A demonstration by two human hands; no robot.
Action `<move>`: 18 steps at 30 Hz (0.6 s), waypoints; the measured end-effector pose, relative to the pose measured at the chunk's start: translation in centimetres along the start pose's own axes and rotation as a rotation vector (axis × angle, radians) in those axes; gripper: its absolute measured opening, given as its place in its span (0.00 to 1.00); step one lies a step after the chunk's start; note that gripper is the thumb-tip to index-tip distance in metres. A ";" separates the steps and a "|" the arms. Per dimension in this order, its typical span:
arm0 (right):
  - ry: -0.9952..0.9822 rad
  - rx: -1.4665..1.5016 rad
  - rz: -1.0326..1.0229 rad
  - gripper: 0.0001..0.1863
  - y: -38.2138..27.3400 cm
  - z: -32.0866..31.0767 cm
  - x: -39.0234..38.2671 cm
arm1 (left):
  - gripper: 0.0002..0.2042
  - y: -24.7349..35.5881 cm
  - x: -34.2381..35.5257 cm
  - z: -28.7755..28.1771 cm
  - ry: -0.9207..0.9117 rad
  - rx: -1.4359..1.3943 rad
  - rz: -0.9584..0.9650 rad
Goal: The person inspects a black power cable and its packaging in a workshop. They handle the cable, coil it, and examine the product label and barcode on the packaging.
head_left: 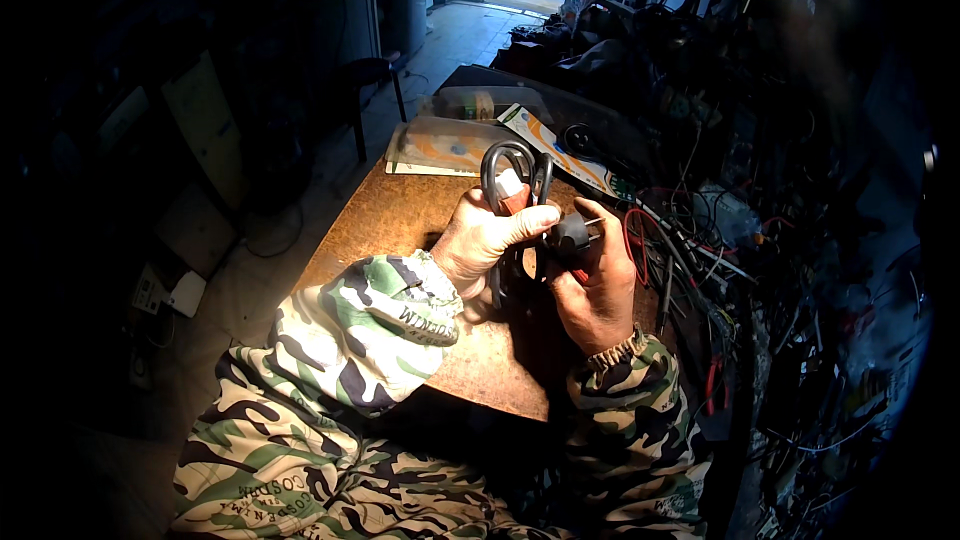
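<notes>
Grasping a coiled black cord (488,178) at the centre of the frame with the clenched fingers of the left hand (478,242). Gripping a black plug (570,232), just right of centre, between the fingers of the right hand (605,292). Holding both above a brown surface (365,215), left of tangled wires (690,265).

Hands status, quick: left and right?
Left hand: closed, holding a looped black cable.
Right hand: fingers bent around a black plug, holding it; its metal prongs show.
</notes>
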State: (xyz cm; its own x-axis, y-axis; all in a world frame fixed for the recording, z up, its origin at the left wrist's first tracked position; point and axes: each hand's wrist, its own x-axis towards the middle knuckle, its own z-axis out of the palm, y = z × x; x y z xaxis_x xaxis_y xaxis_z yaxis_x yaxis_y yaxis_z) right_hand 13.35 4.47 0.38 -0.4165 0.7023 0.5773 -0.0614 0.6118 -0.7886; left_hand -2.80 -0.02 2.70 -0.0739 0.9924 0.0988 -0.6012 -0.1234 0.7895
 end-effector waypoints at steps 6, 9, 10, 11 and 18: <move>0.068 0.223 0.131 0.28 0.8 0.5 0.0 | 0.10 -0.5 0.8 -2.4 0.214 -0.078 0.102; -0.034 0.321 0.201 0.29 0.1 -0.5 0.1 | 0.10 -0.2 1.3 -1.1 0.305 -0.054 0.196; -0.125 0.353 0.214 0.28 -0.2 -0.5 0.1 | 0.09 -0.8 1.8 -2.3 0.357 -0.026 0.237; -0.215 0.386 0.229 0.28 -0.5 -0.4 0.1 | 0.09 -1.6 2.6 -3.9 0.408 0.002 0.277; -0.290 0.425 0.234 0.18 -0.2 0.7 -0.3 | 0.11 -1.5 2.0 -3.0 0.403 0.330 0.466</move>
State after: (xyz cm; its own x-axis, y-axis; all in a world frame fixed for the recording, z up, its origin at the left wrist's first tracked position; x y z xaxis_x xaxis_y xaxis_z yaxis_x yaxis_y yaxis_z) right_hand 12.89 3.88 0.17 -0.6914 0.6361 0.3425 -0.2723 0.2097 -0.9391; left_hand -4.38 2.20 -0.11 -0.5935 0.7507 0.2900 -0.1663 -0.4670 0.8685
